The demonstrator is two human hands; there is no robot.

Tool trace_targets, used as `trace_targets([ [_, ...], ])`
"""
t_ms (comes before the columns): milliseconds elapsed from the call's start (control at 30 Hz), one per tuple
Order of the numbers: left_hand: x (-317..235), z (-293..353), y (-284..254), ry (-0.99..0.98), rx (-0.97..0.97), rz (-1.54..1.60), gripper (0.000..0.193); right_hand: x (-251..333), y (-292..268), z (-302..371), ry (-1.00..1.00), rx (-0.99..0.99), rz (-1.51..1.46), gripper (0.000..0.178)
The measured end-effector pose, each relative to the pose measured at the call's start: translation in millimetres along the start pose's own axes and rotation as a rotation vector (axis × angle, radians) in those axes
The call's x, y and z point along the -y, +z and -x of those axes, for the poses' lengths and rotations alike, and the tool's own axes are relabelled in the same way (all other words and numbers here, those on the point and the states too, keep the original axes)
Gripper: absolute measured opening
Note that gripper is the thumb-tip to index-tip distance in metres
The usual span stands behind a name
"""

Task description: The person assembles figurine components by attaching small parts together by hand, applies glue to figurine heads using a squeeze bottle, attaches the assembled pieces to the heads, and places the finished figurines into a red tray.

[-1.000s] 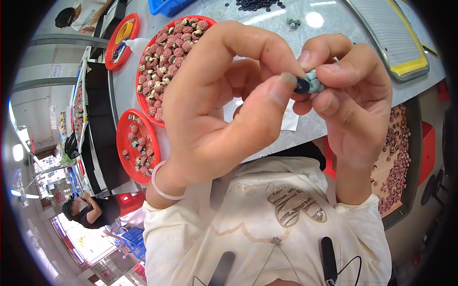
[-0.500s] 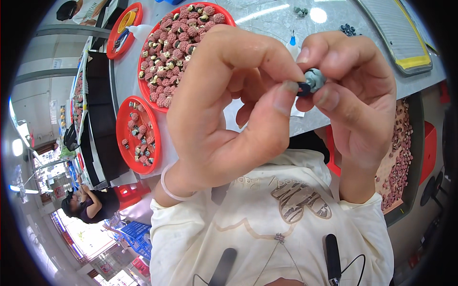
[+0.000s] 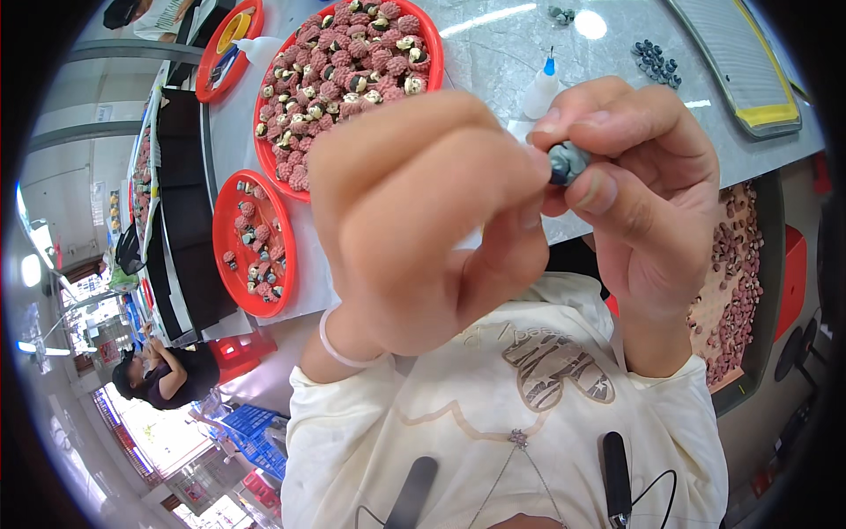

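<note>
A small rounded grey-blue piece (image 3: 571, 160), like a moulded figurine part, sits between the thumb and fingers of my right hand (image 3: 648, 167). At its left side shows a bit of a small dark piece (image 3: 556, 175). The curled fingers of my left hand (image 3: 423, 220) pinch there, right against the grey-blue piece, and cover most of the dark one. A white squeeze bottle (image 3: 539, 95) with a blue needle tip stands just beyond my right fingertips.
At the left lie a big red tray (image 3: 438, 53) heaped with pink, cream and black pieces, a smaller red tray (image 3: 293, 264) and a tool tray (image 3: 204, 75). Dark blue pieces (image 3: 655, 63) and a yellow-edged board (image 3: 762, 115) are at the far right. A seated person (image 3: 167, 375) is farther left.
My left hand has rolled over, so its back now faces up, and its fingers have closed in on the grey-blue piece. The right hand has shifted slightly left.
</note>
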State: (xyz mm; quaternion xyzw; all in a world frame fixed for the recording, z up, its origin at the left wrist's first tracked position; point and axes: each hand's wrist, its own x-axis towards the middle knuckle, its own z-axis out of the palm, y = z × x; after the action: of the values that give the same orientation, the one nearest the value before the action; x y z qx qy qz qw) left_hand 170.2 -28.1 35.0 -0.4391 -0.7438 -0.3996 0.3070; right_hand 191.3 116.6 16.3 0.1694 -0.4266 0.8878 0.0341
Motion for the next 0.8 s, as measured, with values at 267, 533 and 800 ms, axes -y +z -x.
trace_targets([
  [267,-9,6,4,0.096,-0.097,-0.333,0.015,-4,-1,0,0.026,0.075,-0.08,0.019],
  [533,-5,2,4,0.186,-0.145,-0.229,0.021,7,15,1,-0.085,0.154,-0.03,0.02],
  [800,-7,11,6,0.099,-0.138,-0.038,0.027,-1,-1,2,-0.017,0.201,-0.035,0.021],
])
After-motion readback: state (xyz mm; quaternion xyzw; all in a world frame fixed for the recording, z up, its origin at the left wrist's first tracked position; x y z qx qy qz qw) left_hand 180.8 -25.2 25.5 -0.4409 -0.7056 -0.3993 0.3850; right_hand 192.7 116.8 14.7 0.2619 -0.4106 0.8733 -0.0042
